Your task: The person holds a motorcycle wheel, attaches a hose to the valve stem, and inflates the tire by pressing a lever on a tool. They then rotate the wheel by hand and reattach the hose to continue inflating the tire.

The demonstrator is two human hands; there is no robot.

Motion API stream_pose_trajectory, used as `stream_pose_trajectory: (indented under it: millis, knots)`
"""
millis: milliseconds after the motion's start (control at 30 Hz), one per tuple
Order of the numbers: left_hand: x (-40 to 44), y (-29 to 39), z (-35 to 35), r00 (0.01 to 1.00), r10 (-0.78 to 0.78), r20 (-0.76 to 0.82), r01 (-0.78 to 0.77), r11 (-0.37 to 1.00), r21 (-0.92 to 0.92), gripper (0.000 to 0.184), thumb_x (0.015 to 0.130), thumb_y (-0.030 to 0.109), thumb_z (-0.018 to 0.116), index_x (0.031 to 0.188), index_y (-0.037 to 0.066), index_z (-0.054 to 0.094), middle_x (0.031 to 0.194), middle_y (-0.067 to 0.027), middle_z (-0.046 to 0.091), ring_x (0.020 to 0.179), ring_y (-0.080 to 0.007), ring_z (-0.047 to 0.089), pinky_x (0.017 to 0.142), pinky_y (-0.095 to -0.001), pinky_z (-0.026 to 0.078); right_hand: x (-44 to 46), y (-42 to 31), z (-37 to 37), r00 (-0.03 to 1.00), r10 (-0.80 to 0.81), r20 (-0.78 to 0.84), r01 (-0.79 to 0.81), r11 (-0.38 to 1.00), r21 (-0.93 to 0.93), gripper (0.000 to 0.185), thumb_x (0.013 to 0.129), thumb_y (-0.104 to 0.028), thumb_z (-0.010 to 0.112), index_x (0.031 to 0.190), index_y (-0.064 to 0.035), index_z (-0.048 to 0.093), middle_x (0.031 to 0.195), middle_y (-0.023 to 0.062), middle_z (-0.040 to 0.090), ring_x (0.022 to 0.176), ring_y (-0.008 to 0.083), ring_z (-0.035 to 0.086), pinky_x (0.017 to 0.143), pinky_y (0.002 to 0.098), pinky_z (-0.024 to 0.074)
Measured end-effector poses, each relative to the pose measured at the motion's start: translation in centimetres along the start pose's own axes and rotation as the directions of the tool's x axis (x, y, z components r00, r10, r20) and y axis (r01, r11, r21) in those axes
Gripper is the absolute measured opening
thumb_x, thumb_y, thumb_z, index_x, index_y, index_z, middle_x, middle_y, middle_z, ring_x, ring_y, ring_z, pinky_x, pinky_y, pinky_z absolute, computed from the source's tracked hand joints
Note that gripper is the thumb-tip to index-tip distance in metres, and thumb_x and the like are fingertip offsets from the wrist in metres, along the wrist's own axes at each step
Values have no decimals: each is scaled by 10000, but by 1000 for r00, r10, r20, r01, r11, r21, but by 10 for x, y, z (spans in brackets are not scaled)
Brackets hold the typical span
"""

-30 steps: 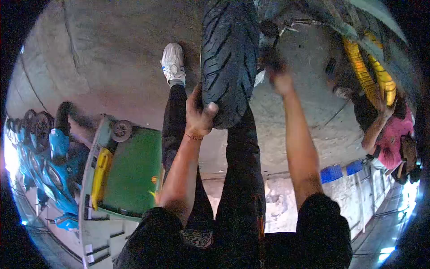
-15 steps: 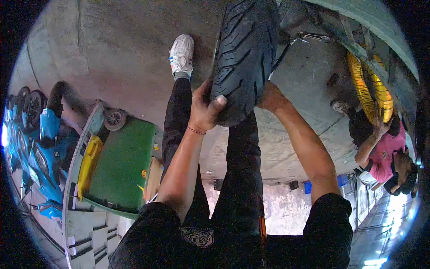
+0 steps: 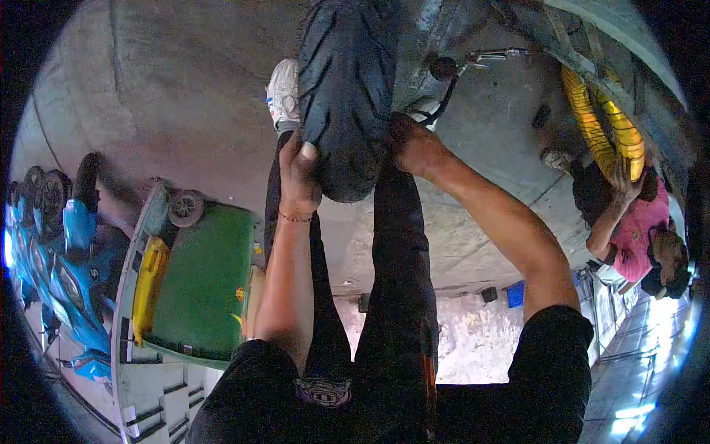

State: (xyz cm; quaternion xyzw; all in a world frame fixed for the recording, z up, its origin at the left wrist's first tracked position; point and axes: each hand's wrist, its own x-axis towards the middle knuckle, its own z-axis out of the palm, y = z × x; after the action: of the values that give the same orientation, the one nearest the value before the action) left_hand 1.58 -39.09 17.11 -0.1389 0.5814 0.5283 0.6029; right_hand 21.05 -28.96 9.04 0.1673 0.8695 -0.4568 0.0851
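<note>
A black motorcycle tyre [image 3: 347, 96] with grooved tread stands upright in front of my legs, its top end running out of view. My left hand [image 3: 299, 174] is closed on its left side, thumb up against the tread. On the opposite side, my right hand [image 3: 416, 146] grips the tyre's edge, and its fingertips are hidden. To the right of the tyre, a metal rod with a dark curved arm [image 3: 447, 92] shows above the floor. My white shoe [image 3: 283, 96] is partly covered by the tyre.
A green cart [image 3: 196, 281] with a small wheel [image 3: 186, 208] and a yellow piece [image 3: 150, 285] is at left. Blue motorbikes [image 3: 74, 285] stand beyond it. At right, a person in a pink shirt [image 3: 642, 240] holds yellow-wrapped rings [image 3: 625, 137] near a metal frame [image 3: 584, 63].
The tyre has shifted left in view, together with both my hands. More of the curved arm on the right now shows. My grip on both sides continues.
</note>
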Motion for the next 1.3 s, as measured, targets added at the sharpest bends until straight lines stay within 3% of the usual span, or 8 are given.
stream_pose_trajectory:
  millis: [167, 500, 633, 767, 800, 933, 1100, 1300]
  knots:
    - [-7, 9, 32, 886, 462, 48, -448, 825, 345, 943, 676, 310, 797, 1351, -97, 278, 1300, -186, 450, 1201, -265, 435, 1040, -342, 296, -6, -9, -17, 976, -55, -210, 26, 990, -139, 329, 718, -101, 555, 1033, -23, 606, 925, 173, 601, 892, 327, 583, 788, 408, 504]
    - [2, 48, 16, 906, 424, 12, -329, 683, 653, 854, 590, 251, 822, 1262, -93, 423, 1161, -162, 551, 1084, -234, 506, 988, -339, 357, 7, -16, -8, 996, 48, -76, -57, 991, -123, 488, 646, -153, 669, 1113, -42, 581, 1026, 144, 605, 913, 319, 598, 774, 385, 510]
    - [24, 40, -60, 906, 401, -138, -283, 814, 507, 787, 610, 212, 792, 1264, -60, 448, 1164, -128, 557, 1054, -222, 524, 917, -320, 416, -15, 2, -49, 979, 205, 23, -204, 978, -45, 484, 697, -180, 673, 1148, -43, 563, 1046, 161, 604, 949, 319, 596, 781, 369, 508]
    - [28, 46, -70, 977, 146, -154, -141, 989, 47, 734, 688, 164, 760, 1312, -7, 414, 1197, -124, 544, 1049, -275, 554, 892, -363, 462, -31, 64, -47, 820, 349, -453, -457, 876, -152, 416, 833, -250, 627, 1176, -32, 538, 1060, 202, 594, 960, 367, 584, 805, 423, 486]
    - [30, 39, -82, 975, 209, -73, -206, 978, 45, 481, 866, 220, 557, 1286, 22, 431, 1222, -147, 548, 1048, -357, 554, 915, -495, 457, -22, 80, -52, 732, 398, -553, -523, 849, -80, 441, 839, -296, 617, 1186, -35, 535, 1066, 212, 597, 973, 386, 575, 821, 443, 475]
    - [19, 41, -68, 967, 247, -67, -251, 965, -74, 664, 762, 179, 719, 1314, -17, 406, 1200, -121, 546, 1045, -255, 554, 941, -362, 418, 30, 145, -63, 576, 500, -647, -705, 705, -83, 555, 837, -446, 578, 1206, -35, 529, 1082, 248, 597, 996, 435, 557, 867, 474, 454]
    - [20, 53, -70, 801, 538, -262, -262, 709, 654, 778, 706, 274, 787, 1299, -58, 408, 1183, -128, 553, 1016, -213, 534, 936, -301, 381, 99, 172, -21, 629, 604, -489, -708, 705, -41, 449, 848, -475, 519, 976, -71, 666, 1012, 239, 609, 945, 417, 585, 849, 492, 466]
    - [47, 107, -96, 870, 407, -277, -136, 739, 660, 790, 656, 242, 827, 1263, -65, 423, 1165, -141, 556, 1013, -223, 545, 899, -315, 422, 110, 68, -2, 578, 609, -543, -672, 733, 107, 649, 846, -515, 522, 1199, 29, 520, 1079, 303, 573, 1065, 436, 528, 914, 476, 431]
